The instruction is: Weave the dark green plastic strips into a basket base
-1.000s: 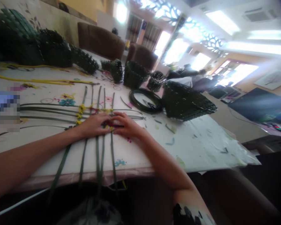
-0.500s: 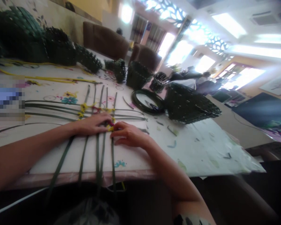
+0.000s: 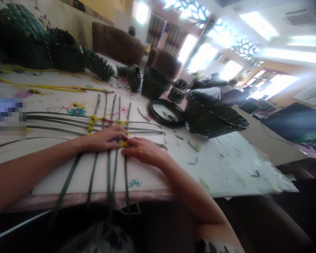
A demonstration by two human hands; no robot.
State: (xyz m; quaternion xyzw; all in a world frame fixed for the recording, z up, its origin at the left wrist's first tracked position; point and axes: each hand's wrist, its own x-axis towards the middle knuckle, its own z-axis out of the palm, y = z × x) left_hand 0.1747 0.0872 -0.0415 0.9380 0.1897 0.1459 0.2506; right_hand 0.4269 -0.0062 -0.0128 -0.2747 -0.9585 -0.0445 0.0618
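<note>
Dark green flat strips (image 3: 68,175) cross each other in an open grid on the table, some hanging over its front edge. Yellow strips (image 3: 92,121) and a reddish strip (image 3: 107,123) are woven in where they cross. My left hand (image 3: 102,138) lies over the near part of the grid, its fingers curled and its thumb close to a small yellow strip (image 3: 124,143). From the right, my right hand (image 3: 144,150) meets it, fingers closed on the same yellow strip. The fingertips partly hide that strip and the crossing below.
A coil of dark strip (image 3: 166,113) with scissors (image 3: 171,118) inside lies beyond my right hand, beside a large woven basket (image 3: 213,116). More dark baskets (image 3: 154,82) line the far side. Long yellow strips (image 3: 65,88) lie at the back left; green scraps (image 3: 193,146) are scattered right.
My right hand's fingers have closed in on the yellow strip and shifted slightly left. A reddish bit visible between the hands before is now mostly covered. My left hand stays nearly in place.
</note>
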